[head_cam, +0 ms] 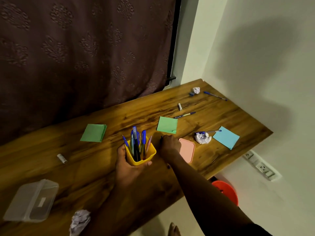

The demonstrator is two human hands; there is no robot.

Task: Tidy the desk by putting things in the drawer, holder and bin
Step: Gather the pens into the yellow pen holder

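Observation:
A yellow pen holder (147, 155) with several blue and dark pens stands on the wooden desk (95, 176). My left hand (127, 167) grips it from the near side. Just to its right, my right hand (170, 145) is curled over a dark pen (168, 166) that lies on the desk; the pen's ends show past the knuckles and under the wrist. Loose pens lie further right: one (185, 114) by the far green note, one (215, 95) at the back corner, and one (214, 131) beside a crumpled paper ball (202, 137).
Green notes (94, 133) (167, 125), a blue note (226, 137) and a pink lid (187, 152) lie flat. More paper balls (196, 90) (79, 221), small white tubes (61, 158) (179, 106) and a clear plastic box (31, 200) are around. An orange bin (226, 191) sits below the desk's right edge.

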